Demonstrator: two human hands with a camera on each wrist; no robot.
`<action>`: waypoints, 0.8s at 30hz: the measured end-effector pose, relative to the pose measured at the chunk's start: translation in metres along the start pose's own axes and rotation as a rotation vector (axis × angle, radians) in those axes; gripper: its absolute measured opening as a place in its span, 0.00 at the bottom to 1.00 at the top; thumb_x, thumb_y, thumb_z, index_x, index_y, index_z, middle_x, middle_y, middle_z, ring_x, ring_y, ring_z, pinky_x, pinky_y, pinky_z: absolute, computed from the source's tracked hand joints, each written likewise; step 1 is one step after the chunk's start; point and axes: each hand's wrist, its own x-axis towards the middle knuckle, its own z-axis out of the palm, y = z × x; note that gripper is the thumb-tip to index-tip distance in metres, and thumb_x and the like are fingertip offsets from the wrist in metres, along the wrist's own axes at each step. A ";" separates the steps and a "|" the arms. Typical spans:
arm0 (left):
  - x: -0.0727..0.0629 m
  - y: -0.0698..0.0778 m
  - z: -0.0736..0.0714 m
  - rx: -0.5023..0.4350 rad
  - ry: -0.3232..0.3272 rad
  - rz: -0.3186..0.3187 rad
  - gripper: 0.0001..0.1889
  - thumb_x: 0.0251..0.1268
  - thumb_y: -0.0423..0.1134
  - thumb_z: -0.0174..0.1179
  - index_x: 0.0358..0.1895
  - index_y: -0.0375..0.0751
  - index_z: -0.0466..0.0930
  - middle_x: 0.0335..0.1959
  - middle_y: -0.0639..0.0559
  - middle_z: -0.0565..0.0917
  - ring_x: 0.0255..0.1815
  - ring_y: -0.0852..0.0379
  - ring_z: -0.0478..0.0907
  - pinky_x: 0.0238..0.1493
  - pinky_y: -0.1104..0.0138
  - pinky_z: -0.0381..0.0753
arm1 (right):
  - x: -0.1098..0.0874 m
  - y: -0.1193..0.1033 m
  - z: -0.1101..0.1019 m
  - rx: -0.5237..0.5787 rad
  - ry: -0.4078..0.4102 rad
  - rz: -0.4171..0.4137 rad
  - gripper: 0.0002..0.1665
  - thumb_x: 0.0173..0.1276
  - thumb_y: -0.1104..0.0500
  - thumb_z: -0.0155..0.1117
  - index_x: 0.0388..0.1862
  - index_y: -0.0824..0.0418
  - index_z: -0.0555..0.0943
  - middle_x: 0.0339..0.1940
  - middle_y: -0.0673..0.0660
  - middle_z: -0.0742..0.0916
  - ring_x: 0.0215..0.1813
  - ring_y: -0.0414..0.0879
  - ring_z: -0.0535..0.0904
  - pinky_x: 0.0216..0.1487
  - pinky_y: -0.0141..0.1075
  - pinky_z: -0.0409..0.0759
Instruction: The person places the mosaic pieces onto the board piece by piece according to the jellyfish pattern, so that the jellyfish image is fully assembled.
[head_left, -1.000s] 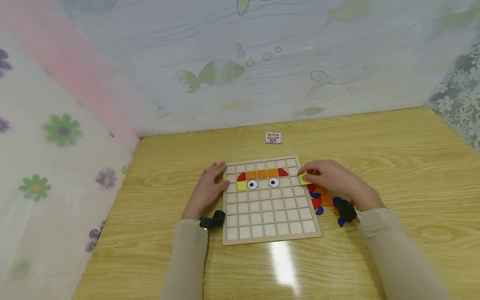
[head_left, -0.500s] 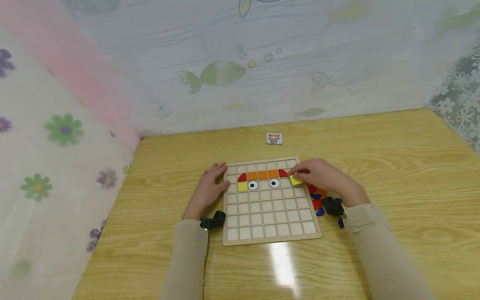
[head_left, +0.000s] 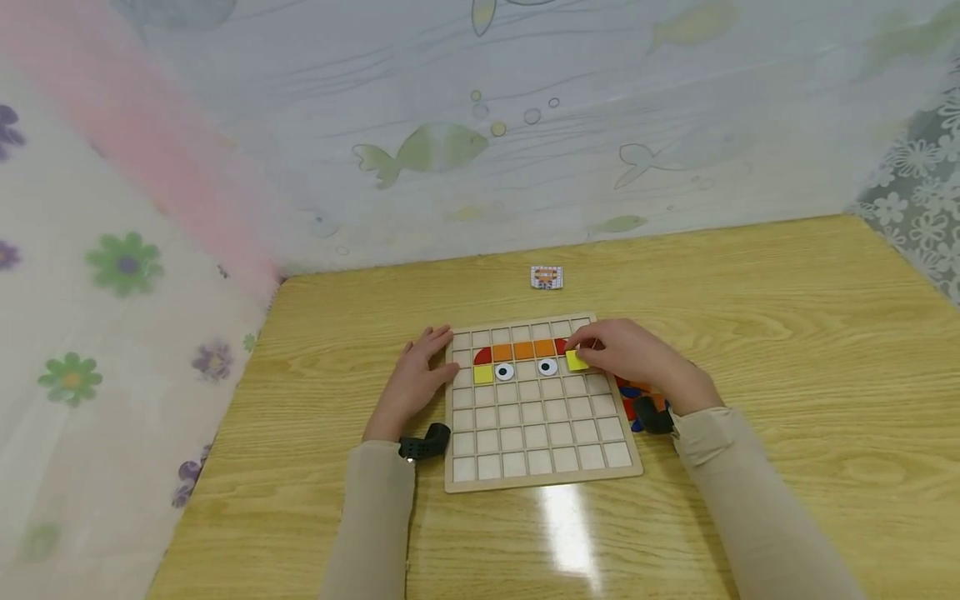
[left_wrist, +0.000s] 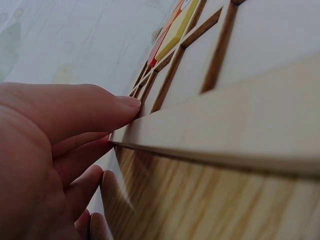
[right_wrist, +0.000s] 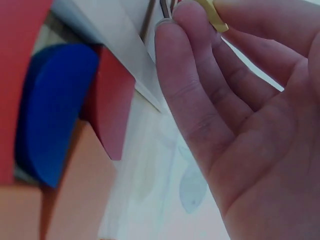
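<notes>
Left hand touches board edge; right hand pinches yellow tile; table around

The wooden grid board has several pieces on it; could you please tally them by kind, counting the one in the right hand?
Red quarter-round pieces: 2
Orange square pieces: 3
Yellow square pieces: 2, one held by the right hand
White round eye pieces: 2
Total: 9

left hand: fingers extended | right hand: fingers pinching | forearms well apart
</notes>
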 end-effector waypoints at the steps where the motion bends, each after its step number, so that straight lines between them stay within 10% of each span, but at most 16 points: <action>1: 0.000 0.000 0.000 0.000 0.000 0.003 0.29 0.62 0.43 0.53 0.67 0.45 0.58 0.68 0.58 0.56 0.70 0.59 0.41 0.67 0.60 0.34 | 0.001 0.000 0.001 -0.007 0.007 -0.006 0.13 0.66 0.58 0.52 0.46 0.52 0.80 0.30 0.49 0.81 0.28 0.43 0.71 0.36 0.38 0.69; 24: -0.001 -0.001 0.001 0.002 0.010 0.039 0.28 0.63 0.43 0.53 0.66 0.45 0.59 0.68 0.56 0.57 0.70 0.58 0.43 0.67 0.60 0.34 | 0.007 -0.003 0.011 -0.078 0.077 -0.028 0.08 0.58 0.61 0.62 0.38 0.56 0.82 0.34 0.50 0.81 0.36 0.46 0.74 0.40 0.40 0.72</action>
